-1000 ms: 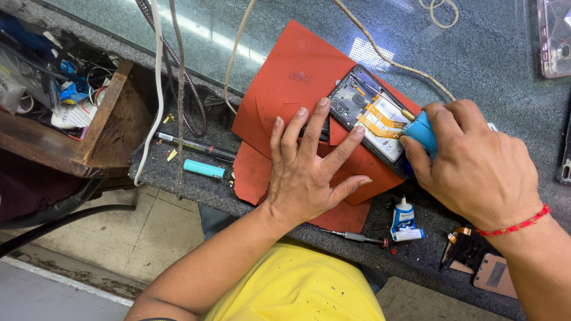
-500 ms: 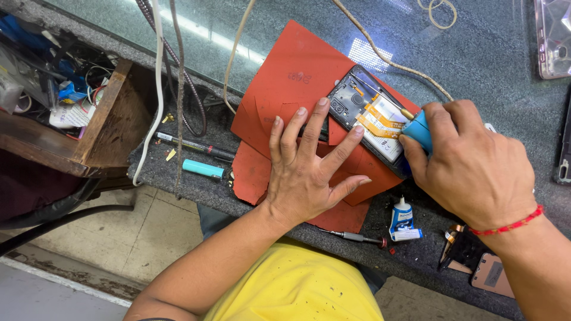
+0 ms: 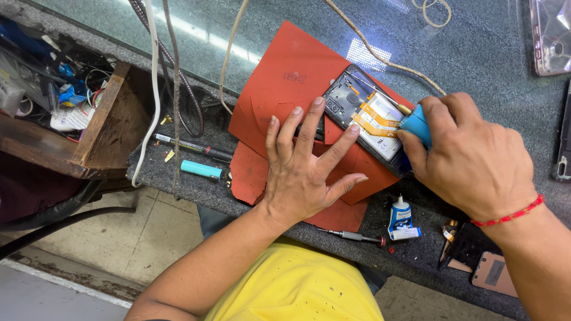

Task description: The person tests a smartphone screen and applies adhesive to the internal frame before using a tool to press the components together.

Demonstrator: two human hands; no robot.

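An opened phone lies back-side up on a red mat, its white battery and orange flex cables showing. My left hand rests flat on the mat with fingers spread, fingertips touching the phone's near edge. My right hand grips a tool with a blue handle; its metal tip touches the phone's inside near the battery. A tan cord runs from the tool across the counter.
A glue bottle, a small screwdriver, a teal cylinder and a dark pen lie on the grey counter. A wooden drawer of parts sits left. Cables hang over the front edge. Other phones lie at right.
My right hand and the blue-handled tool have shifted slightly over the phone. My left hand stays pressed in place.
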